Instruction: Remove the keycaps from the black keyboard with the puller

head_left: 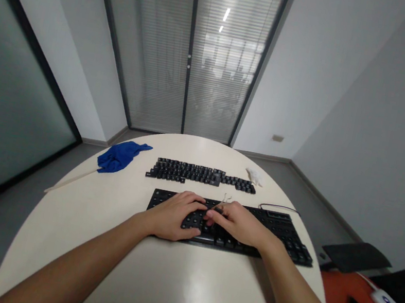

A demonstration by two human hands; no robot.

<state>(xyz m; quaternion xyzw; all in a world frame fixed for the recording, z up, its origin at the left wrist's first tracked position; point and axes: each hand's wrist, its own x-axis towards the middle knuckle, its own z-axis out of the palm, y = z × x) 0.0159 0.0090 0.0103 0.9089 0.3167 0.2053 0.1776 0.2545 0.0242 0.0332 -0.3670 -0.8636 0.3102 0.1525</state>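
Note:
A black keyboard [283, 228] lies across the round white table [164, 280] in front of me. My left hand [173, 214] rests on its left-middle keys with the fingers loosely curved and nothing in them, thumb at the front edge. My right hand [240, 223] lies on the middle of the keyboard, fingertips pinched together next to the left hand. A thin wire keycap puller [224, 198] sticks up from that pinch. Behind the keyboard, several loose black keycaps [198, 174] are laid out in rows.
A blue cloth [120, 156] lies at the table's back left beside a thin wooden stick [67, 182]. A small white crumpled item [255, 176] sits at the back right. An orange chair with black armrest [352, 256] stands to the right. The keyboard's cable [279, 207] loops behind it.

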